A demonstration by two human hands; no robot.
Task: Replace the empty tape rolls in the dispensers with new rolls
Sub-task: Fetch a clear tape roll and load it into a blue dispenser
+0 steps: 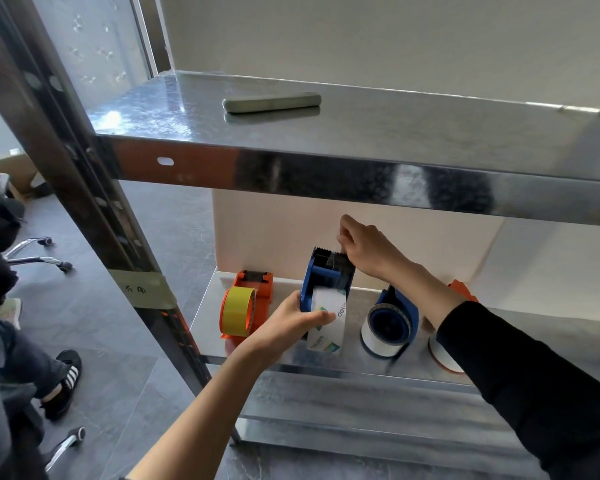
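At the blade: right hand [364, 247] fingers pinch the clear tape end [336, 259] above the teeth.
Left hand [291, 323]: fingers wrap the blue dispenser [326, 273] and its new white roll [328, 318].
Place: lower shelf [361, 362], between an orange dispenser [253, 289] and a second blue dispenser [400, 313].
Handling: likely light, rigid plastic; tape sticky, flimsy; grip the side walls, clear of teeth.
Axis: lengthwise away from the person, blade end far and raised.
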